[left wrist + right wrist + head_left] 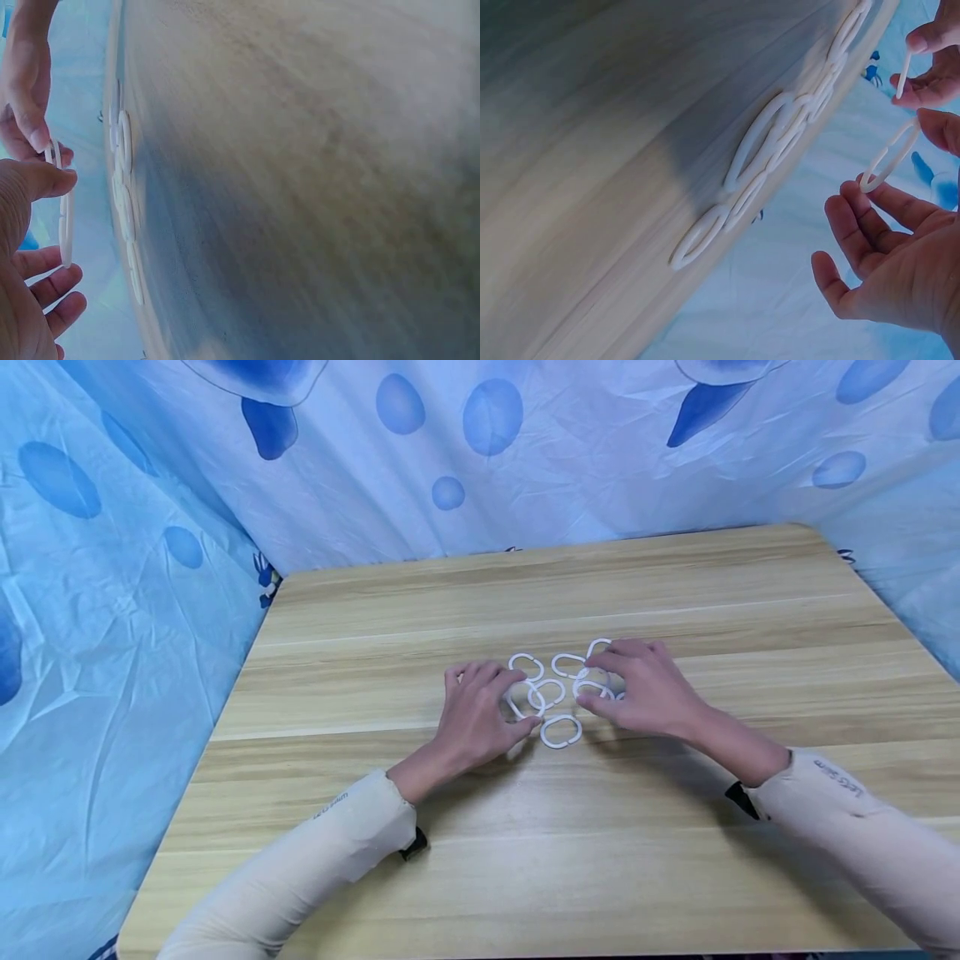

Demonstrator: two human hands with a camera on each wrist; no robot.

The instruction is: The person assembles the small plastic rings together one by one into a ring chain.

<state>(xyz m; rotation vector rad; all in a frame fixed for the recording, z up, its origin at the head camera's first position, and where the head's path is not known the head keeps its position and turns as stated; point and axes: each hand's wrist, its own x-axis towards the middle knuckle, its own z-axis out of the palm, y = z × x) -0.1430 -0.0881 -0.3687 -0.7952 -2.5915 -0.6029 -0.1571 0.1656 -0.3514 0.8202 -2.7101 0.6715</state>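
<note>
My left hand (478,714) pinches an oval white curtain ring (66,232) between thumb and fingers, held just above the table. Opposite it, my right hand (647,687) holds another white curtain ring (867,184) between thumb and fingertips. The two held rings are apart in the right wrist view. Several more white rings lie flat in a loose cluster under and between the hands, some overlapping. The nearest loose ring (543,732) lies by the left thumb and shows a small gap in its outline. The right hand partly hides the rings beneath it.
A light wood-grain table (360,643) spreads around the hands, with its far edge against a blue patterned curtain (360,493). Another curtain side (112,610) hangs along the left. Pale sleeves (315,852) cover both forearms.
</note>
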